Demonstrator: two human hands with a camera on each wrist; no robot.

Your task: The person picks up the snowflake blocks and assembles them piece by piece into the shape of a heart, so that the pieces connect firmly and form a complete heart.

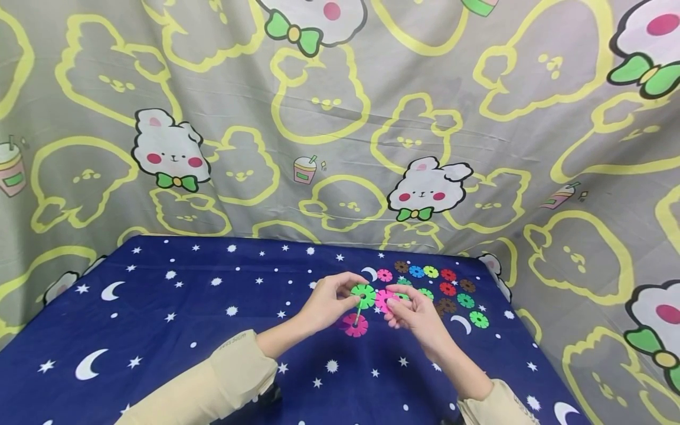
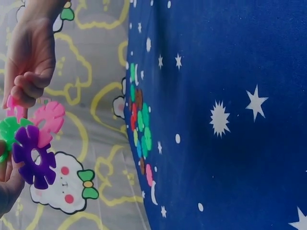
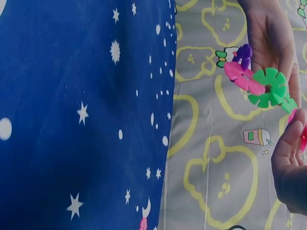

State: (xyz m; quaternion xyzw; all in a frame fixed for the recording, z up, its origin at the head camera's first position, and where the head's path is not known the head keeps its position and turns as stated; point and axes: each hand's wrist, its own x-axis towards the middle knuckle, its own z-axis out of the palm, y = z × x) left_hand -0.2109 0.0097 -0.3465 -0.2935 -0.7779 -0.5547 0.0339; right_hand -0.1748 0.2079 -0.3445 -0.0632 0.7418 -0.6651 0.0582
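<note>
Over the dark blue cloth, my left hand point(image 1: 322, 304) grips a small chain of slotted plastic snowflake discs. A green disc point(image 1: 363, 296) faces the head camera by its fingertips, and a pink disc point(image 1: 356, 325) hangs below, joined through a thin edge-on green piece point(image 1: 359, 310). The left wrist view also shows a purple disc point(image 2: 28, 165) on this chain, its petals spread. Close at the right, my right hand point(image 1: 417, 316) pinches another pink disc point(image 1: 383, 301) between thumb and fingers, its edge right at the green disc. Fingers partly cover both discs.
Several loose snowflake discs lie on the cloth at the back right, among them a red one point(image 1: 448, 275), a blue one point(image 1: 417, 271) and a brown one point(image 1: 467, 285). Behind the table point(image 1: 175, 295) hangs a grey patterned curtain point(image 1: 239, 195).
</note>
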